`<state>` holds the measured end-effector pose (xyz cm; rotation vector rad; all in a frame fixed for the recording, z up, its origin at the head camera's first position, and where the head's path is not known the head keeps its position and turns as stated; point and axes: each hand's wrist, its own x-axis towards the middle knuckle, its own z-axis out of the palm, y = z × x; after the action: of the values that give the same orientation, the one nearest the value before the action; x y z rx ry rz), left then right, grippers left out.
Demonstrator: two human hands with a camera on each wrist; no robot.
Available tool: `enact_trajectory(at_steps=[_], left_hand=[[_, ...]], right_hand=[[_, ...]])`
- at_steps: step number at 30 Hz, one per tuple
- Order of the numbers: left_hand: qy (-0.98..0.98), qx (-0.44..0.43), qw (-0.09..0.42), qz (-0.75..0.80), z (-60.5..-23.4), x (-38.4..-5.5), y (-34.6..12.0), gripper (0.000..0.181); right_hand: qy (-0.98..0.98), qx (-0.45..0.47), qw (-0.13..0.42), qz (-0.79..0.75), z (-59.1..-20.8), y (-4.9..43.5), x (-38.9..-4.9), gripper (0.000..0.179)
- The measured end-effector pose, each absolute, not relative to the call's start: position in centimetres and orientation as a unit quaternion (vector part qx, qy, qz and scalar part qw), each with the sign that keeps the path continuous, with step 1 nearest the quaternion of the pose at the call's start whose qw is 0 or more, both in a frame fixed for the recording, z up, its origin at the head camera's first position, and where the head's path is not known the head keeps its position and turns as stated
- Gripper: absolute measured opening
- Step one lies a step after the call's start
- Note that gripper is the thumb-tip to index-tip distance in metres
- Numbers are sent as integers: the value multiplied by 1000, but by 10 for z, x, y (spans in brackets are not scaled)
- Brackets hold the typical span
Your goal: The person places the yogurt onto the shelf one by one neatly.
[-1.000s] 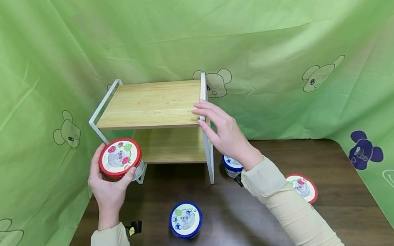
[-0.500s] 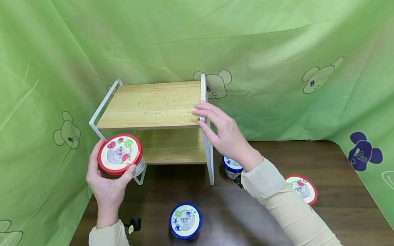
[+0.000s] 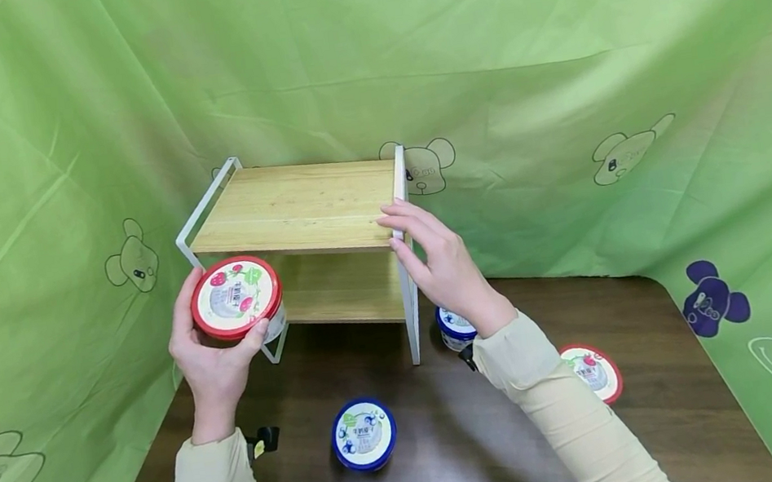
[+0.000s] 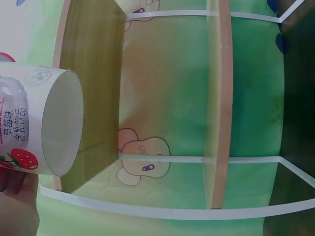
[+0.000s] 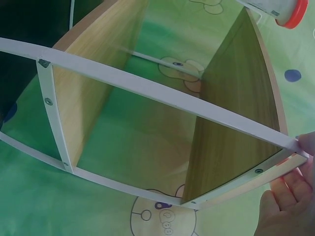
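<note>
My left hand grips a tub with a red strawberry lid from its left and near side, thumb at the front. The tub is lifted, slightly tilted, in front of the left end of a two-tier wooden shelf with white metal side frames. Its white base faces the shelf in the left wrist view. My right hand holds the shelf's right front corner, fingers over the top board and thumb by the frame. In the right wrist view, fingers and thumb sit on either side of that corner.
A blue-lidded blueberry tub stands on the dark wooden table in front of the shelf. Another blue-lidded tub is partly hidden behind my right wrist. A red-lidded tub lies to the right, partly behind my sleeve. Green printed cloth surrounds the table.
The strawberry tub in my left hand has risen a little, toward the level of the top board. My right hand stays at the shelf corner.
</note>
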<state>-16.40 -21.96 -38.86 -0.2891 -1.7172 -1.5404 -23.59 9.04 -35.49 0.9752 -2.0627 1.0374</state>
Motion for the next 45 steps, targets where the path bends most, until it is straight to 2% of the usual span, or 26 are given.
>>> enact_trajectory(at_steps=[12,31,45], left_hand=[[-653,-123,412,-624,-384,-169,-217,93],[-568,-141,438,-682,-350,-160,-195,80],[-579,-133,438,-674,-369,-187,-211,86]], right_hand=[[-780,367,313,398,-356,91,-236,29],[-779,366,319,397,-357,90,-237,28],[-776,367,324,398,-356,89,-237,28]])
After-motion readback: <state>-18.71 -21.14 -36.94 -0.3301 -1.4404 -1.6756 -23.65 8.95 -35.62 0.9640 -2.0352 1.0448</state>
